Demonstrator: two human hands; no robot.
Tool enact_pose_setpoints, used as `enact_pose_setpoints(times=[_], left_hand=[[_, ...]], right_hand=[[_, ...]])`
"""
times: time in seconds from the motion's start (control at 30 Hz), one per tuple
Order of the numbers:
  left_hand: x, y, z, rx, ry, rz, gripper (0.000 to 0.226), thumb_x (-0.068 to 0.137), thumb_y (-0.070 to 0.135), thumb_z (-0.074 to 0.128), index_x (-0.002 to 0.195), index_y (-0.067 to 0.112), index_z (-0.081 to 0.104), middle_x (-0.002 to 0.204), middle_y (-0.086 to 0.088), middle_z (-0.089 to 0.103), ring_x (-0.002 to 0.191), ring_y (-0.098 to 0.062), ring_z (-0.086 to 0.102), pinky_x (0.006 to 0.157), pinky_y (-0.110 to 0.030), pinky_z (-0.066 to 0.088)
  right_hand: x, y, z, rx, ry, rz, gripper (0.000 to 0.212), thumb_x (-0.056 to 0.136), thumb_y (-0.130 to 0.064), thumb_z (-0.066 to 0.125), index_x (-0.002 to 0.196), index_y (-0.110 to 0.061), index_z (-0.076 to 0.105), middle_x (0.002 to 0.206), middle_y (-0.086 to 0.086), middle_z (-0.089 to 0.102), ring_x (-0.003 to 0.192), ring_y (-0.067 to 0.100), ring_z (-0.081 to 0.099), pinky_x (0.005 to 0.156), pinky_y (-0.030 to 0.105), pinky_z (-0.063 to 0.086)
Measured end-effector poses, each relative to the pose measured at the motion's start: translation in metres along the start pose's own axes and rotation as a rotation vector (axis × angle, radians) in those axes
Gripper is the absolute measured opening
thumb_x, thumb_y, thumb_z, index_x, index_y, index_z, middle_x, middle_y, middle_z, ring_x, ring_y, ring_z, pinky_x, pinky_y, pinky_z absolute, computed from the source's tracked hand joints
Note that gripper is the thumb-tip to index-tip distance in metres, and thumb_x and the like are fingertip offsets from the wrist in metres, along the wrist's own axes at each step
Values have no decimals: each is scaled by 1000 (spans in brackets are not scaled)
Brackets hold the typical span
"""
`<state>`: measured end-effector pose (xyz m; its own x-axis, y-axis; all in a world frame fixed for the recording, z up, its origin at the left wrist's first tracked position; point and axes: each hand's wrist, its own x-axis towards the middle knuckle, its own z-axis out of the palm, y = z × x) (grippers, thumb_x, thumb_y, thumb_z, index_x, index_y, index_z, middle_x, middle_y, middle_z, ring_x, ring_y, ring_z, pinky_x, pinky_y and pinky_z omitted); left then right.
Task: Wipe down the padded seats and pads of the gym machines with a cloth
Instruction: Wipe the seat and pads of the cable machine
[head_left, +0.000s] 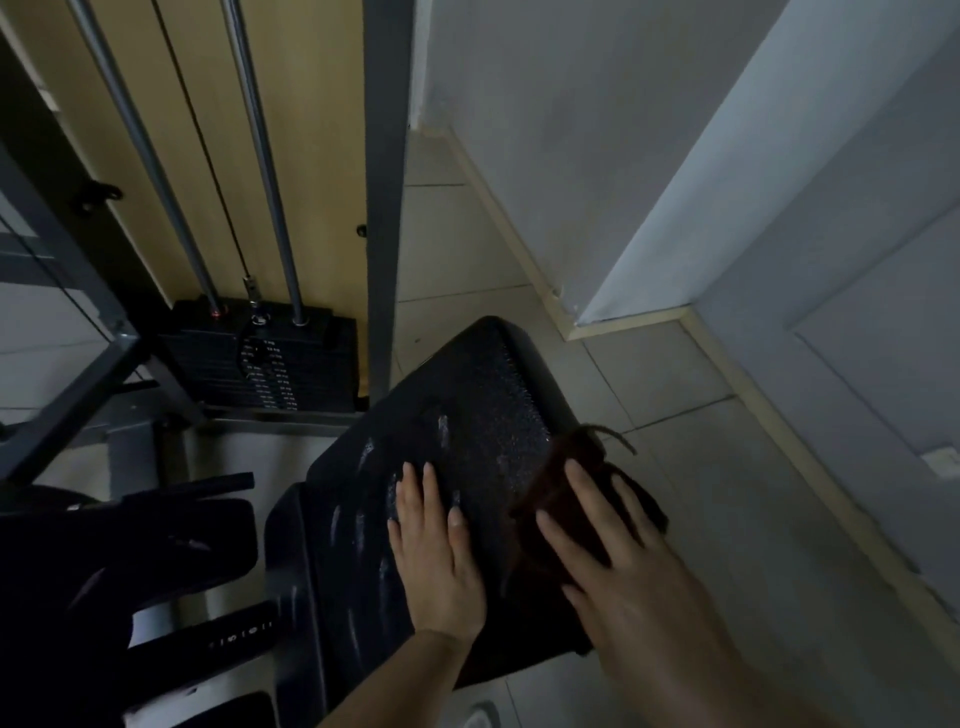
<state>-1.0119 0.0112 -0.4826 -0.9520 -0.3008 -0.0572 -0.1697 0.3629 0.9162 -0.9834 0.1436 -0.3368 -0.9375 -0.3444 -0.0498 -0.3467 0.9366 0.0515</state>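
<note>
Right hand (618, 551) flattens cloth (566, 499) lengthwise along pad (467, 415).

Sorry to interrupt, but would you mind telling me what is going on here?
A person is wiping a black padded seat on a gym machine. The right hand presses a dark cloth flat on the seat's right side, while the left hand rests open on the seat beside it. Pale streaks show on the seat's left part. A weight stack stands behind.
</note>
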Motion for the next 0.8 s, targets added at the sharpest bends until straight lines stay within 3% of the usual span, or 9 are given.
enact_pose_setpoints(times=[0.13, 0.3, 0.4, 0.5, 0.57, 0.63, 0.67, 0.73, 0.8], left_hand=[[1, -1, 0, -11, 5, -7, 56, 92, 55, 8, 146, 37, 10, 155, 23, -2, 143, 4, -6, 117, -30, -6], [-1, -1, 0, 9, -3, 3, 56, 92, 54, 4, 145, 38, 7, 155, 23, -6, 141, 6, -10, 116, -27, -8], [-1, 0, -3, 1, -4, 16, 59, 91, 57, 3, 146, 37, 8, 154, 23, -7, 141, 7, -11, 116, -25, -9], [-1, 1, -4, -9, -15, 18, 58, 91, 57, 4, 146, 37, 8, 155, 21, -5, 141, 6, -11, 116, -26, -9], [-1, 1, -4, -8, -21, 16, 56, 92, 55, 5, 146, 38, 7, 155, 21, -6, 142, 4, -12, 116, -27, -9], [-1, 1, -4, -2, -19, 18, 56, 92, 53, 4, 146, 37, 6, 155, 20, -6, 142, 3, -11, 116, -28, -9], [-1, 1, -4, 3, -18, 20, 56, 92, 53, 4, 146, 37, 6, 155, 20, -6, 142, 3, -11, 116, -28, -9], [-1, 1, -3, -1, -10, 19, 59, 92, 53, 4, 148, 34, 9, 156, 19, -5, 143, 2, -10, 117, -30, -7], [-1, 0, -3, -12, 0, 19, 59, 92, 53, 5, 148, 34, 11, 157, 17, -2, 143, 1, -7, 118, -32, -5]], right_hand=[[66, 2, -1, 54, 69, -44, 57, 83, -16, 68, 137, -14, 51, 155, 10, 28, 135, 43, 36, 92, 52, 51], [213, 4, -4, 60, 62, -34, 46, 102, -16, 40, 147, -10, 32, 160, 11, -3, 143, 33, 20, 113, 44, 30], [191, 1, -6, -24, 94, -96, 48, 99, -14, 46, 146, -15, 36, 160, 8, -10, 146, 34, -4, 116, 56, 16], [106, 3, -16, -24, 68, -65, 77, 92, -1, 51, 153, -25, 10, 156, 4, -28, 146, 33, -9, 115, 48, 24], [70, 15, -20, 101, 26, 48, 72, 93, 5, 47, 152, -27, 19, 159, 6, -17, 146, 29, 9, 112, 39, 32], [63, 40, -28, 359, 74, 229, 50, 94, 9, 40, 133, -20, 52, 150, 15, 33, 134, 32, 39, 99, 31, 39], [61, 52, -36, 469, 152, 308, 41, 96, 8, 38, 116, -19, 60, 127, 16, 55, 122, 34, 52, 87, 30, 43], [59, 64, -61, 706, 310, 404, 34, 98, 3, 37, 103, -21, 60, 95, 7, 63, 98, 20, 65, 70, 24, 48], [51, 56, -79, 851, 377, 348, 24, 97, -7, 41, 109, -13, 62, 95, 8, 61, 82, -3, 62, 64, 11, 48]])
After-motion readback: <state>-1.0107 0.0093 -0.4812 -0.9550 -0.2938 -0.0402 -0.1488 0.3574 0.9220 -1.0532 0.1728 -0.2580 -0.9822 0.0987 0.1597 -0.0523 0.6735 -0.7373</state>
